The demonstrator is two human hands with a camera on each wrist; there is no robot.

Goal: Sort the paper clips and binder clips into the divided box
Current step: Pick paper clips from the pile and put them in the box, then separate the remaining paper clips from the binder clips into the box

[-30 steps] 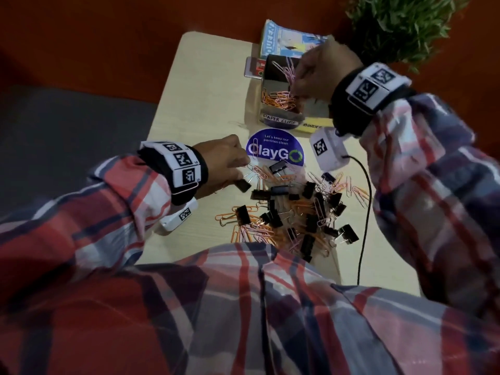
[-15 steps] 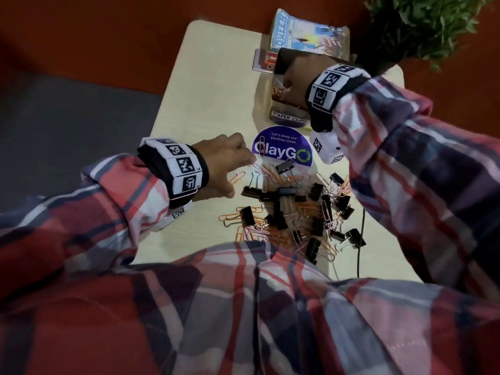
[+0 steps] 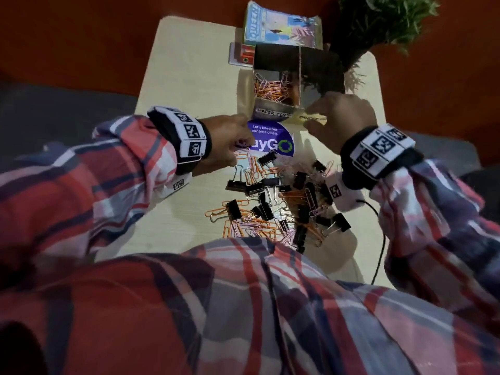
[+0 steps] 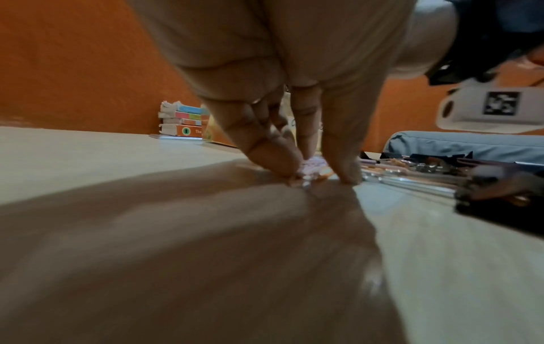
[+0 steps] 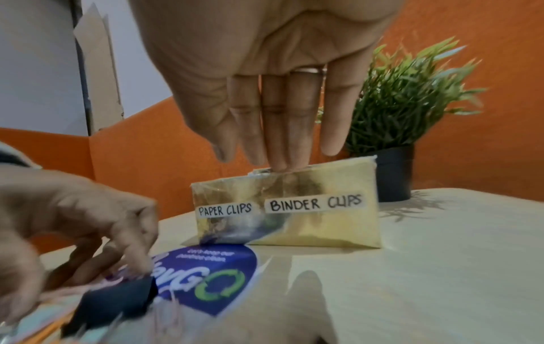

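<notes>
Left hand [image 3: 227,142] now pinching paper clips [image 4: 309,172] at pile edge, right hand [image 3: 338,120] withdrawn from divided box [image 3: 273,112], fingers straight, empty

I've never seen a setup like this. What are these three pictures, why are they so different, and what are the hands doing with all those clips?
There is no machine here: a person wears three cameras. The big view comes from the head; the other two sit on the wrists and look along the fingers.

On the table lies a mixed pile of paper clips and black binder clips, partly over a round blue sticker. Behind it stands the divided box, labelled PAPER CLIPS and BINDER CLIPS; its paper clip side already holds some. Books and a plant stand further back.

The left hand pinches at pale clips at the pile's edge, fingertips on the table. The right hand is open, fingers straight, holding nothing, near the box's front rim.
</notes>
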